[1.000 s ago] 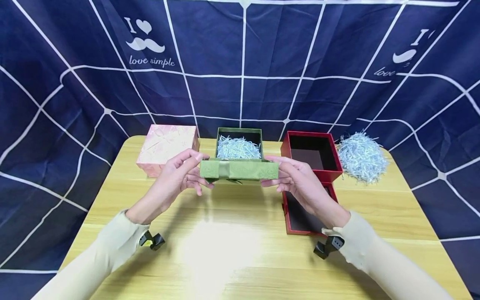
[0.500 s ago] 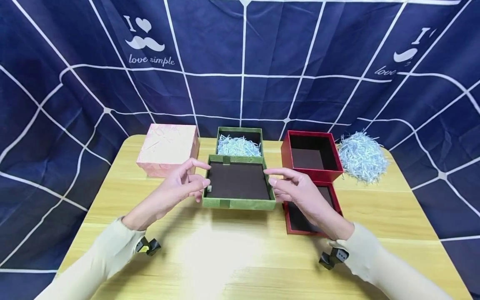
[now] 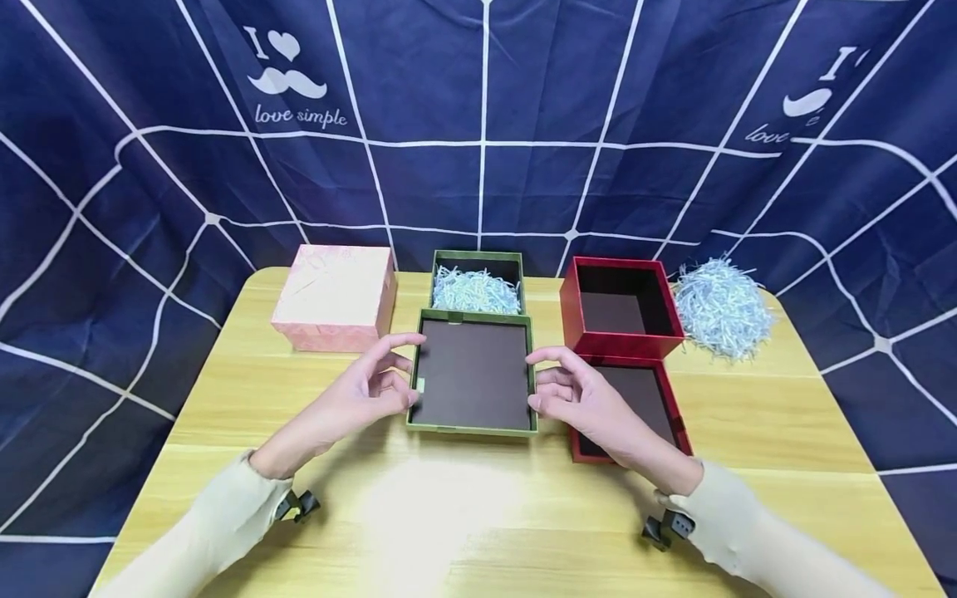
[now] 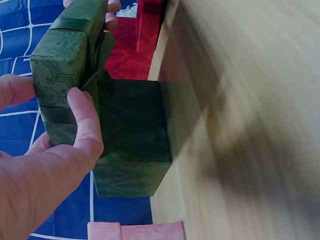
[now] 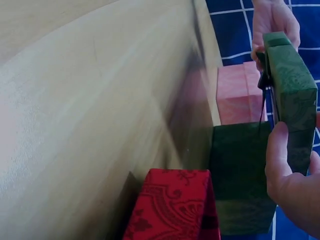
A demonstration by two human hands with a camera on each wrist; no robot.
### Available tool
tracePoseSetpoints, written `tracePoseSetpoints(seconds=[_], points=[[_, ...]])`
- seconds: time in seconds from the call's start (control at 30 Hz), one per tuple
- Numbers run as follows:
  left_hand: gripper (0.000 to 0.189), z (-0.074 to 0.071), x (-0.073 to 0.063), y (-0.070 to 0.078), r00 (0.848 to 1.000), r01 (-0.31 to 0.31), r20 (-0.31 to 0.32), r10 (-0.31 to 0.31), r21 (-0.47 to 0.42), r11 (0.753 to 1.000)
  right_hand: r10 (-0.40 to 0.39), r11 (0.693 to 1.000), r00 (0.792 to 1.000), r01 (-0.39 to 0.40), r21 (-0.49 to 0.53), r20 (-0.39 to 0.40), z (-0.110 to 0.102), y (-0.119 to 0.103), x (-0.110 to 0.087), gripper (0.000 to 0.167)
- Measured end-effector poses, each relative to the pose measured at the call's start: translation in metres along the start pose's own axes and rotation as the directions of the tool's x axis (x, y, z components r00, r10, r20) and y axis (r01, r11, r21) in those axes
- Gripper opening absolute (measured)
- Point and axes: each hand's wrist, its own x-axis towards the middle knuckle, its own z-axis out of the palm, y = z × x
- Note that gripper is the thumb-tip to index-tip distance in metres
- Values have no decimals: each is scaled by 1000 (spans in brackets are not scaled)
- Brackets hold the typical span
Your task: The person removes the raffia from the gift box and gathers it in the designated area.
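Note:
Both hands hold a green gift box lid [image 3: 471, 378] in the air above the table, its dark hollow inside turned up. My left hand [image 3: 362, 390] grips the lid's left side between thumb and fingers. At the opposite side my right hand [image 3: 583, 399] pinches the rim the same way. A dark green ribbon bow [image 4: 104, 52] shows on the lid's downward face in the left wrist view. Just behind the lid stands the open green box [image 5: 240, 175], which holds pale blue shredded paper [image 3: 474, 291]. The lid hides the box's front in the head view.
A closed pink gift box [image 3: 336, 291] stands at the back left. To the right are an open red box [image 3: 628, 345] and, in front of it, its red lid [image 3: 643, 394], hollow side up. A heap of pale blue paper shreds [image 3: 721, 307] lies at the back right.
The green lid has tilted from edge-on to showing its dark inside fully, and it has come a little lower and nearer. Both hands have moved with it, keeping hold of its sides.

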Motion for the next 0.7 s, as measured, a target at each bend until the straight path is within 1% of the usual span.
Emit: tracePoseSetpoints(seconds=[0.1, 0.27, 0.4, 0.5, 0.6, 0.7], points=[[81, 3, -2, -3, 1000, 4, -4, -4, 29, 1000, -5, 1000, 1000, 5, -25, -1, 3, 3, -1, 64], [92, 8, -7, -8, 1000, 3, 9, -3, 67, 998, -34, 998, 999, 36, -56, 26, 4, 9, -3, 71], [97, 11, -9, -15, 999, 43, 24, -45, 47, 998, -43, 996, 999, 45, -74, 27, 6, 15, -3, 71], [99, 12, -9, -22, 997, 63, 32, -64, 35, 997, -35, 992, 999, 36, -124, 10, 8, 19, -3, 71], [100, 13, -7, -29, 997, 59, 42, -60, 38, 998, -31, 985, 1000, 29, -173, -6, 9, 20, -3, 73], [103, 14, -6, -36, 997, 57, 59, -58, 19, 998, -16, 981, 1000, 11, -195, -21, 10, 23, -2, 74]])
